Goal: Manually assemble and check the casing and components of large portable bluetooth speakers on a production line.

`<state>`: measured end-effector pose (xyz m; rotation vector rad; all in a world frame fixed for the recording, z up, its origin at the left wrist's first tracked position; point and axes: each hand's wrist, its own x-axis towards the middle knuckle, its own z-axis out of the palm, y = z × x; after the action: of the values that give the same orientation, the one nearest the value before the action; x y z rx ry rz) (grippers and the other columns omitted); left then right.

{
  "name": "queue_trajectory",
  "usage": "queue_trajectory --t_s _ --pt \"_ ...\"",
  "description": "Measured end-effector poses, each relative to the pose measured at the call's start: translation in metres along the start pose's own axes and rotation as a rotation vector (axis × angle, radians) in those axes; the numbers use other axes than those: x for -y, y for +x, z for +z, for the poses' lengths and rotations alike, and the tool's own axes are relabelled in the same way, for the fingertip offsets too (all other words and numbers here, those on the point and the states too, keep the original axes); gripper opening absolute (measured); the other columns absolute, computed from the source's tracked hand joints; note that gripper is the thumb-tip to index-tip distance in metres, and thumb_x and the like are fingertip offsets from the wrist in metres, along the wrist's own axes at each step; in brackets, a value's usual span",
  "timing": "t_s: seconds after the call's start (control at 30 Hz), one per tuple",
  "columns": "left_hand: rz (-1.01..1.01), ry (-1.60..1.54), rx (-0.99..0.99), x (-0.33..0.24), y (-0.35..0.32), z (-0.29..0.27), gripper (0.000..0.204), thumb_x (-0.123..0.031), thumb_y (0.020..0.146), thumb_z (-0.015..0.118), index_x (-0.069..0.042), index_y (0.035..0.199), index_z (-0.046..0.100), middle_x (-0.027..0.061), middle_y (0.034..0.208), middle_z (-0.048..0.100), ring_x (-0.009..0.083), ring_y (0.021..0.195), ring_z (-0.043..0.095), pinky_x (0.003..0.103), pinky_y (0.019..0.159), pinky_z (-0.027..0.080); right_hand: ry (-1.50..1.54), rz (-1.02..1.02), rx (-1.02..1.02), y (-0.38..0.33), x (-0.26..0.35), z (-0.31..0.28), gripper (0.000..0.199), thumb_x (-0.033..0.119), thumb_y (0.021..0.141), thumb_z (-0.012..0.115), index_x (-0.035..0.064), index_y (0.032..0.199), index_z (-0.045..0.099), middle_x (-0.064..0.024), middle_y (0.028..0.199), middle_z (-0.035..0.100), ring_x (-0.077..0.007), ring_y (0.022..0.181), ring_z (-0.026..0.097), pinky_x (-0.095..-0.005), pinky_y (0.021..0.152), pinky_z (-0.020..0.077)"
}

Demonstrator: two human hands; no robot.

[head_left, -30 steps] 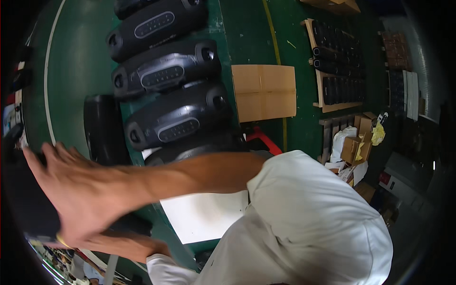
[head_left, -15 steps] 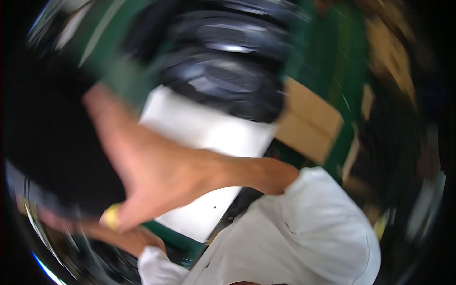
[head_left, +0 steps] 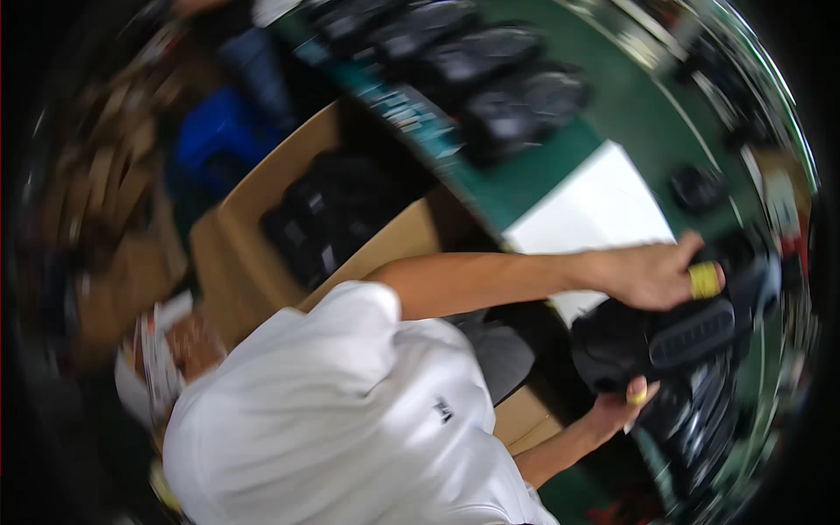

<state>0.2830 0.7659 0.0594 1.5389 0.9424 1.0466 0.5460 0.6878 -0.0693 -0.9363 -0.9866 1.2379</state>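
A bulky black item (head_left: 643, 337), bag-like, with an oval ribbed panel on its face, is between my two hands on the right of the view; its exact kind I cannot make out. My left hand (head_left: 652, 273) grips its upper edge, a yellow-wrapped thumb lying over it and the other fingers mostly hidden. Yellow wrap also circles the thumb of my right hand (head_left: 617, 409), which pinches the lower edge. Below the item, shiny black plastic-wrapped goods (head_left: 700, 420) lie close to my right hand. A white board (head_left: 604, 206) lies behind my left forearm.
Several black wrapped items (head_left: 525, 101) are lined up on the green table (head_left: 542, 179). An open cardboard box (head_left: 249, 254) with black things inside stands to the left. Beyond it are a blue stool-like object (head_left: 219, 127) and stacked cardboard (head_left: 114, 192). One small black object (head_left: 698, 186) lies farther right.
The view has swung round strongly. My arms reached left before and now reach right, with the black item still in both hands. The open cardboard box has come into view.
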Motion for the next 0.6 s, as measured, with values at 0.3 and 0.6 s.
queue_trajectory --t_s 0.3,0.6 --pt "0.153 -0.048 -0.404 0.002 -0.187 -0.018 0.083 -0.068 0.108 0.054 0.005 0.144 0.042 0.0293 0.094 0.067 0.0433 0.087 0.07 0.053 0.085 0.053 -0.091 -0.16 0.329 -0.071 -0.018 0.022 0.106 0.048 0.088 0.083 -0.0074 0.165 0.037 -0.0224 0.164 0.046 -0.0383 0.147 0.051 -0.0514 0.123 0.0439" --pt "0.051 -0.048 -0.28 0.015 -0.211 0.015 0.12 -0.087 0.091 0.062 0.005 0.162 0.032 0.0211 0.147 0.059 0.0322 0.135 0.063 0.041 0.118 0.046 -0.037 0.313 0.4 -0.153 0.01 0.065 0.143 0.03 0.059 0.105 -0.007 0.17 0.023 -0.0189 0.164 0.045 -0.027 0.152 0.043 -0.0356 0.128 0.0301"
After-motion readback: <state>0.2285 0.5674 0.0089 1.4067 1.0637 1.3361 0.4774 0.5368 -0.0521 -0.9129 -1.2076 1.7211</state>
